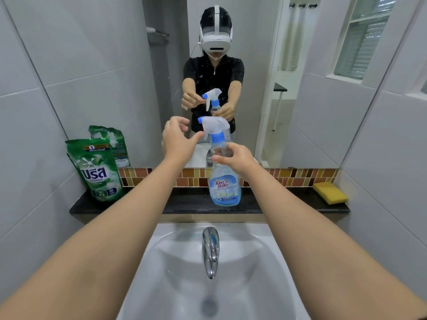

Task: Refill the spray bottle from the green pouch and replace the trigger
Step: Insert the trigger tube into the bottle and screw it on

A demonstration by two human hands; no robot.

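Note:
A clear spray bottle (224, 185) with a blue label stands upright on the black ledge (184, 202) behind the sink. Its white trigger head (216, 128) with a blue collar sits on the neck. My right hand (233, 158) grips the bottle's neck just below the collar. My left hand (178, 137) hovers at the trigger's left side, fingers loosely spread, thumb touching or nearly touching the trigger lever. The green pouch (97, 169) leans upright against the wall at the ledge's left end, away from both hands.
A yellow sponge (330, 192) lies at the ledge's right end. Below the ledge is a white sink (265, 262) with a chrome tap (210, 250). A large mirror (92, 65) behind the ledge reflects me and the bottle. Tiled walls close in on both sides.

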